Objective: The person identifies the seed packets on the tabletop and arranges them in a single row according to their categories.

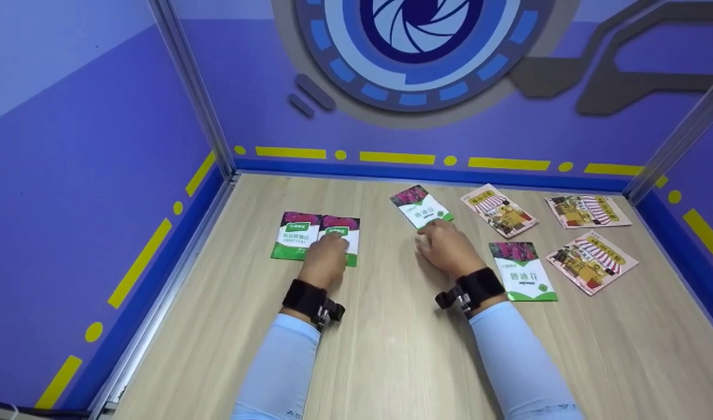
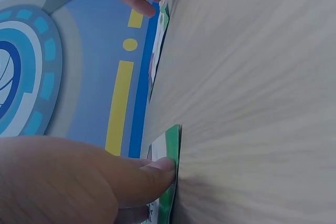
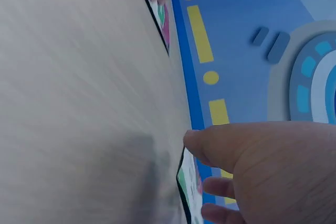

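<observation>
Two seed packets with pink flowers and green bases lie side by side at the left of the table in the head view. My left hand [image 1: 327, 256] covers part of the right-hand seed packet [image 1: 351, 242], beside the left seed packet [image 1: 292, 236]. In the left wrist view its thumb [image 2: 157, 174] lies against that packet's green edge, seeming to pinch it. My right hand [image 1: 449, 248] is at the near end of another flower seed packet [image 1: 420, 204], thumb and fingers apart. Whether the right fingertips touch that packet is hard to tell.
Another flower seed packet [image 1: 522, 271] lies beside my right wrist. Farther right are several pink packets with striped awnings: one near the back [image 1: 499, 210], one by the right corner [image 1: 588, 211], one nearer [image 1: 592, 262]. Purple-blue walls [image 1: 245, 93] enclose the wooden table [image 1: 385, 350].
</observation>
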A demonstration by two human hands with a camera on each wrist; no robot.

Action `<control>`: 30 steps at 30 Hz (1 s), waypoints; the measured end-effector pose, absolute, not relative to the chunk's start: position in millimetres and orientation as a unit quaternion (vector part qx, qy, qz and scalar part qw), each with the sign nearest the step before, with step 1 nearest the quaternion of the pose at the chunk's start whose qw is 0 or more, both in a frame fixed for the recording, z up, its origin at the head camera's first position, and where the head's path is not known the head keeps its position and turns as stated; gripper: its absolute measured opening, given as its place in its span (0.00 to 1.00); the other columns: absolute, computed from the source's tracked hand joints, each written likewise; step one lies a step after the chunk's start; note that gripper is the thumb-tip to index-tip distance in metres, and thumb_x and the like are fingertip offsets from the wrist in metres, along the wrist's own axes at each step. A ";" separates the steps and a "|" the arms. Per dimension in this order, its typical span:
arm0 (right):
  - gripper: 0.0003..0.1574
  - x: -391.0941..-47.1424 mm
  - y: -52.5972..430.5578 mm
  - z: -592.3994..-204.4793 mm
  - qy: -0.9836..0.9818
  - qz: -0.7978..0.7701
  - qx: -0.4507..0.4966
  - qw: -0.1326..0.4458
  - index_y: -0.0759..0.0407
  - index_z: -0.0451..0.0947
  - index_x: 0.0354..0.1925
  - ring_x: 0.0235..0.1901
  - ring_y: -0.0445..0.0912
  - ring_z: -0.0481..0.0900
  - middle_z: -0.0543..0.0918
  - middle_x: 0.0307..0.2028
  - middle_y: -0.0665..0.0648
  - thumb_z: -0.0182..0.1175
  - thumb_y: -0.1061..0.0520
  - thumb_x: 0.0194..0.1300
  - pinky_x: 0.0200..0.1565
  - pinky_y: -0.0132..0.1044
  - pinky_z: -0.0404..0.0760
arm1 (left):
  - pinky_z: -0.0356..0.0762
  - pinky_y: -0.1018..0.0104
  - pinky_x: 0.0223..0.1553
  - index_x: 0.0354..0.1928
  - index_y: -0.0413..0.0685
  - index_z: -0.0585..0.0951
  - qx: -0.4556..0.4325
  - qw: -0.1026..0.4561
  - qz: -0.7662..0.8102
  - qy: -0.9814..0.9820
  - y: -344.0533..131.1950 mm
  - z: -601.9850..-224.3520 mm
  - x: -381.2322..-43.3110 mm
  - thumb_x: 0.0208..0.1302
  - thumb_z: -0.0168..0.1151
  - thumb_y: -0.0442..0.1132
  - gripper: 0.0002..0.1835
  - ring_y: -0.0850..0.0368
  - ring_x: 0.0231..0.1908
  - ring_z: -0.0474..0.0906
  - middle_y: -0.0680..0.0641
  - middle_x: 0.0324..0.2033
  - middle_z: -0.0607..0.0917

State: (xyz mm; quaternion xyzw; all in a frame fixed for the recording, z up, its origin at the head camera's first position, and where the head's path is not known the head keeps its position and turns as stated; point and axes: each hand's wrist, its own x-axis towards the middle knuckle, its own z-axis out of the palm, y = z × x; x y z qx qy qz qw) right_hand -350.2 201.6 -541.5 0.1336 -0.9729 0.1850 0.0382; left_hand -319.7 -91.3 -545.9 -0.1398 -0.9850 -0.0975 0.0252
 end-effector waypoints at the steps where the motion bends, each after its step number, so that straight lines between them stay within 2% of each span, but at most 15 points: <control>1: 0.22 -354.8 204.1 -541.4 -0.974 0.180 0.131 0.042 0.53 0.82 0.56 0.62 0.60 0.74 0.77 0.61 0.61 0.62 0.48 0.66 0.61 0.60 0.73 | 0.80 0.52 0.46 0.41 0.47 0.84 -0.140 0.025 -0.093 -0.985 -90.8 -545.6 -319.8 0.63 0.63 0.33 0.06 0.47 0.45 0.81 0.45 0.46 0.85; 6: 0.27 -376.8 216.8 -540.4 -0.978 0.167 0.120 0.031 0.54 0.78 0.60 0.69 0.60 0.66 0.71 0.68 0.61 0.62 0.52 0.64 0.63 0.64 0.68 | 0.81 0.50 0.45 0.40 0.47 0.85 -0.142 0.022 -0.076 -0.987 -89.1 -545.6 -321.1 0.62 0.61 0.31 0.07 0.46 0.47 0.81 0.44 0.49 0.84; 10: 0.28 -388.8 221.1 -542.4 -0.979 0.165 0.119 0.019 0.56 0.77 0.62 0.71 0.61 0.64 0.68 0.71 0.62 0.60 0.54 0.63 0.65 0.66 0.66 | 0.81 0.49 0.42 0.38 0.47 0.85 -0.140 0.024 -0.071 -0.987 -88.0 -546.7 -322.5 0.61 0.59 0.29 0.09 0.45 0.45 0.82 0.44 0.48 0.84; 16: 0.30 -396.1 222.0 -547.3 -0.981 0.160 0.113 0.001 0.55 0.74 0.65 0.73 0.60 0.62 0.64 0.74 0.60 0.60 0.50 0.67 0.67 0.68 0.62 | 0.81 0.49 0.42 0.40 0.47 0.85 -0.138 0.016 -0.066 -0.988 -86.5 -547.3 -321.4 0.62 0.58 0.28 0.11 0.46 0.45 0.82 0.44 0.48 0.84; 23: 0.31 -397.7 221.5 -548.9 -0.981 0.158 0.111 -0.020 0.53 0.71 0.68 0.74 0.60 0.61 0.64 0.74 0.60 0.59 0.49 0.69 0.67 0.69 0.61 | 0.81 0.49 0.44 0.44 0.47 0.86 -0.138 0.025 -0.072 -0.987 -87.9 -544.5 -319.9 0.63 0.56 0.27 0.13 0.46 0.44 0.82 0.44 0.44 0.85; 27: 0.30 -398.0 220.8 -549.8 -0.980 0.163 0.107 -0.028 0.52 0.72 0.68 0.74 0.60 0.61 0.64 0.74 0.59 0.58 0.50 0.69 0.66 0.73 0.58 | 0.82 0.51 0.45 0.48 0.47 0.86 -0.131 0.042 -0.092 -0.986 -88.1 -540.2 -321.0 0.64 0.55 0.25 0.17 0.47 0.46 0.82 0.44 0.46 0.85; 30: 0.30 -397.7 221.1 -551.5 -0.981 0.160 0.106 -0.029 0.52 0.72 0.67 0.73 0.61 0.63 0.66 0.73 0.60 0.58 0.50 0.69 0.65 0.72 0.60 | 0.82 0.52 0.46 0.49 0.48 0.86 -0.128 0.047 -0.101 -0.985 -87.0 -538.1 -322.7 0.66 0.55 0.27 0.16 0.48 0.47 0.82 0.44 0.48 0.84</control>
